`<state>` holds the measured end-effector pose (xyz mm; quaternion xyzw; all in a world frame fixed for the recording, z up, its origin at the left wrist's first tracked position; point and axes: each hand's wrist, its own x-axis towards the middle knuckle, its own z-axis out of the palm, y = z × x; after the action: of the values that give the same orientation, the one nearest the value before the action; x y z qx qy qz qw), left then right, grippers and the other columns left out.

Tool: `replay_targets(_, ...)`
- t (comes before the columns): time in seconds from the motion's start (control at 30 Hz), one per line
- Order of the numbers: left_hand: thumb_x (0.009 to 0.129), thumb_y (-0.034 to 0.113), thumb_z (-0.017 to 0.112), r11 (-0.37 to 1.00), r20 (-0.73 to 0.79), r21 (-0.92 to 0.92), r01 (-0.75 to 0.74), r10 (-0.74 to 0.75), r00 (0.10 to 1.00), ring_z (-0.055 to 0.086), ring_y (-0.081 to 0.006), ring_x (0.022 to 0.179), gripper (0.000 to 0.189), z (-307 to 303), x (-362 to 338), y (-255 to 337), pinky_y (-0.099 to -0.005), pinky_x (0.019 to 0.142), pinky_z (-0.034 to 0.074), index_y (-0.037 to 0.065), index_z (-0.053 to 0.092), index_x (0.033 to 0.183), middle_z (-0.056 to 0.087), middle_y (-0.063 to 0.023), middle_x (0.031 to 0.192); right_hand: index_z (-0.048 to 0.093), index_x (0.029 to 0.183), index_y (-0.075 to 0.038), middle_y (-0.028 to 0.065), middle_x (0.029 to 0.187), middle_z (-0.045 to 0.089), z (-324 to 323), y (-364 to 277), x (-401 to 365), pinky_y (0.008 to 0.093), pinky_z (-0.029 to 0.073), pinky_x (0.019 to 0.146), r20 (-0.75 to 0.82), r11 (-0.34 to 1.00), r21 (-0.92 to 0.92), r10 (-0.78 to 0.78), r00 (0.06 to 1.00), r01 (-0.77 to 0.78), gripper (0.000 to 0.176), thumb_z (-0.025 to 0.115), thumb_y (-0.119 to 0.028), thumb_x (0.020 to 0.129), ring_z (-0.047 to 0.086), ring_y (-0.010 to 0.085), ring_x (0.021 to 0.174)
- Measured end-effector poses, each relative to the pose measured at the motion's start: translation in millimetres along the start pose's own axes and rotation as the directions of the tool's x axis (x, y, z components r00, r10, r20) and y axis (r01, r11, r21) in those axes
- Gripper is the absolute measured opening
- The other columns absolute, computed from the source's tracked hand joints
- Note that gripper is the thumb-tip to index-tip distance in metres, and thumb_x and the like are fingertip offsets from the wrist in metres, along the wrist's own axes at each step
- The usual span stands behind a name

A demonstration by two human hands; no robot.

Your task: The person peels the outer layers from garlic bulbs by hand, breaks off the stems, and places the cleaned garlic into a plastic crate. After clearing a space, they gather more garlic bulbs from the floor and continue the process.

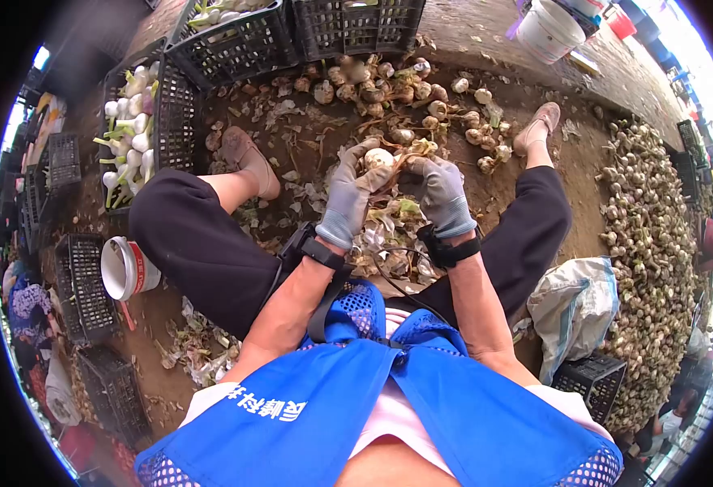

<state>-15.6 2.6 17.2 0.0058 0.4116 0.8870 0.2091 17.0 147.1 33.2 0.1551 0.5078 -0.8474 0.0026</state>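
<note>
I sit on the ground with my legs spread. My left hand [348,195], in a grey glove, grips a pale garlic bulb [378,157] from the left. In the same kind of glove, my right hand [442,195] touches that bulb from the right, fingers pinched on its dry skin. Below the hands lies a heap of peeled skins and stalks [389,235]. Unpeeled bulbs [409,97] lie scattered on the soil just beyond the hands.
Black plastic crates [235,49] stand ahead and to the left, one holding cleaned white bulbs [129,130]. A white bucket [125,268] lies by my left thigh, another [547,32] stands far right. A long garlic pile [648,243] and a white sack [571,304] lie on my right.
</note>
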Motion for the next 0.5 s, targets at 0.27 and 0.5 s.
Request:
replay_targets(0.27,0.085,0.007,0.055,0.998,0.073,-0.025,0.059,-0.057,0.996,0.058,-0.0160,0.087,0.033,8,-6,-7,-0.0283,0.076,0.051,0.003,0.045,0.116,0.056,-0.0084,0.101,0.058,0.096,0.004,0.0088,0.082,0.063,-6,-6,-17,0.0261,0.053,0.055,-0.054,0.999,0.048,-0.003,0.999,0.006,0.016,0.053,-0.003,0.082,0.063,0.0142,0.064)
replay_targets(0.5,0.088,0.022,0.052,0.938,0.152,-0.211,0.275,-0.247,0.957,0.058,-0.0201,0.092,0.029,3,-7,-9,-0.0353,0.078,0.051,0.005,0.050,0.111,0.057,-0.0095,0.106,0.055,0.103,0.008,0.0090,0.088,0.063,-31,34,-4,0.0276,0.053,0.064,-0.037,0.959,-0.175,-0.234,0.972,0.224,0.030,0.046,0.006,0.074,0.062,0.0166,0.074)
